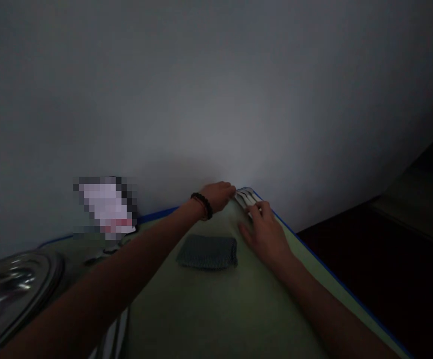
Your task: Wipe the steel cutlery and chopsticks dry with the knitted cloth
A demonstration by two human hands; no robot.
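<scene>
Head view: the left hand (218,195) curls against the spoons (245,196), grip unclear; the right hand (266,235) lies flat on them, fingers spread, grey cloth (207,252) just left.

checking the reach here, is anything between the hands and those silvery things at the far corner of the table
Nothing visible does. The left hand and the right hand both touch the silvery pieces at the far corner. The folded grey cloth lies nearer, between the forearms, apart from the pieces.

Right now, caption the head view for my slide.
Left hand and right hand touch pale items at the table corner, grey cloth nearby.
</scene>
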